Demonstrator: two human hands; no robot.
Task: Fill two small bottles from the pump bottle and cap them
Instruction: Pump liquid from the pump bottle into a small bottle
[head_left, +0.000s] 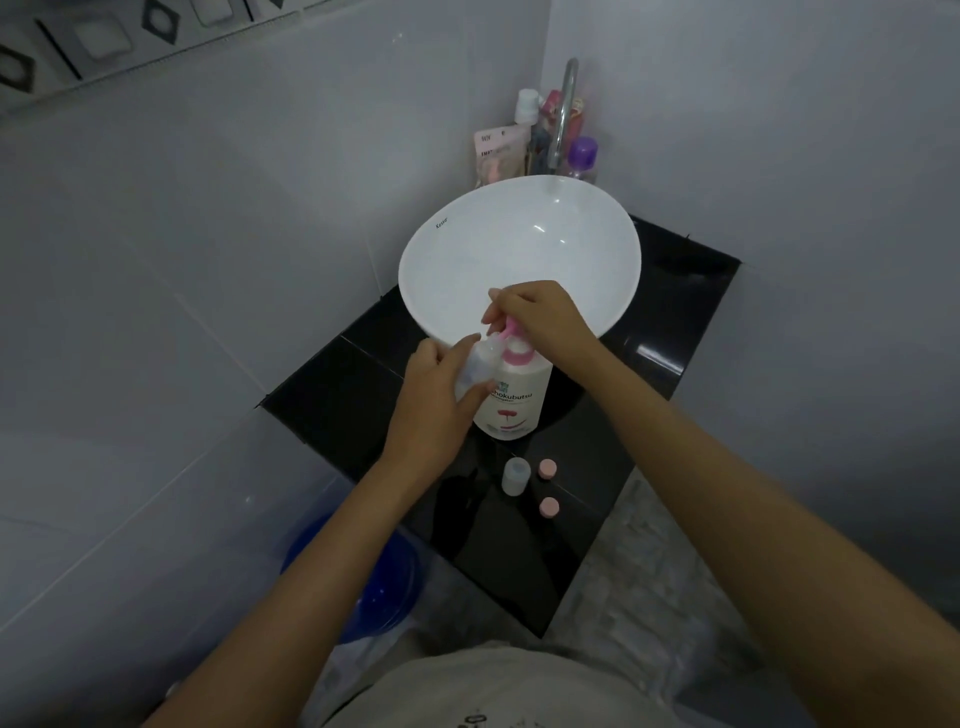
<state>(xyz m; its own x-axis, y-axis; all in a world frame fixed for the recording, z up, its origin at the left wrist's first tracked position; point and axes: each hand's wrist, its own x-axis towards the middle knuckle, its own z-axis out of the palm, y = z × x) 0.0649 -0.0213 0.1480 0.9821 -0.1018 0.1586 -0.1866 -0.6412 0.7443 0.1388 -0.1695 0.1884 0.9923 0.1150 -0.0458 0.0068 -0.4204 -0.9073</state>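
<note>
Head view: the left hand (434, 400) curls its grip round a small clear bottle (475, 366), held tilted against the pump bottle (511, 395) on the black counter (660, 364). Its long axis leans up and right, mouth toward the pink nozzle (511, 328). The right hand (545, 317) closes its grip on the pump head. If the mouth slips off the nozzle, liquid could spill. A second small bottle (515, 475) and two pink caps (547, 468) wait nearer.
</note>
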